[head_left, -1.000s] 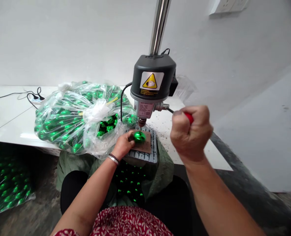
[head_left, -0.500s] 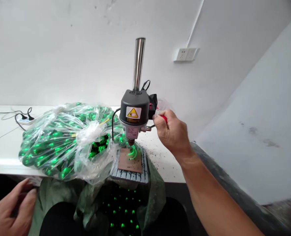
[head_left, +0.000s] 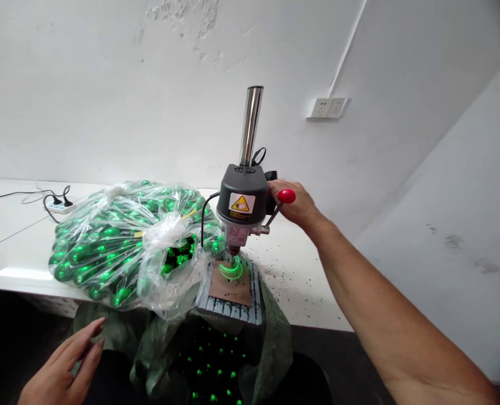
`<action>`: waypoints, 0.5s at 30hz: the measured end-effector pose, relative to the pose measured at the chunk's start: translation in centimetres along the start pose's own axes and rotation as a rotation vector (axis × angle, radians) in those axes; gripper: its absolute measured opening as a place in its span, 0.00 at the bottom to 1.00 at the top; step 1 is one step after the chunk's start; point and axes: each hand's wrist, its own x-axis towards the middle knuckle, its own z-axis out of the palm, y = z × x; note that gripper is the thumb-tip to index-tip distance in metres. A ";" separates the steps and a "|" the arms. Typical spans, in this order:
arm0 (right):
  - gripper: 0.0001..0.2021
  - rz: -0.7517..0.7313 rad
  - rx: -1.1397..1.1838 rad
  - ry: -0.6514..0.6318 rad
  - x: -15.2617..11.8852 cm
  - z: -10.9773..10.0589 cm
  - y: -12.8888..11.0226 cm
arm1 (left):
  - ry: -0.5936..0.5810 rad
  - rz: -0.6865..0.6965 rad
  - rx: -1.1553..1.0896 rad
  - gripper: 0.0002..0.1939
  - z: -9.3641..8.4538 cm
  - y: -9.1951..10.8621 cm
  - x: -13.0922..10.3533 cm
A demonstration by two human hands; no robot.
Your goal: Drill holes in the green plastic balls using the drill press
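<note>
A small bench drill press point(head_left: 244, 191) with a dark grey head and a steel column stands on the table. My right hand point(head_left: 294, 202) reaches behind the red-knobbed feed lever point(head_left: 286, 196), at the right side of the head; its fingertips are hidden there. Beneath the chuck point(head_left: 233, 250), bright green arcs point(head_left: 232, 271) blur over a brown board point(head_left: 228, 289) on the slotted base point(head_left: 228, 312). My left hand point(head_left: 66, 365) hovers at the lower left, fingers stretched and thumb apart, holding nothing.
A clear plastic bag point(head_left: 161, 233) full of shiny green balls lies left of the drill. Below the table edge, a dark green sack point(head_left: 271, 349) holds more green balls. Dark crumbs litter the white table point(head_left: 304, 292). A power strip point(head_left: 61, 207) with cords sits at the far left.
My right hand has come off the red knob and moved behind it, towards the drill head. My left hand has moved right, farther into view. The camera view has shifted slightly.
</note>
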 end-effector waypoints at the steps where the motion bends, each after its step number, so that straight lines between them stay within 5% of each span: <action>1: 0.20 -0.016 -0.025 -0.010 0.1 0.2 0.3 | -0.013 0.013 0.027 0.20 -0.1 0.5 -0.1; 15: 0.27 -0.073 -0.275 0.054 -1.2 0.4 1.8 | -0.101 0.203 0.027 0.20 0.4 3.5 -0.4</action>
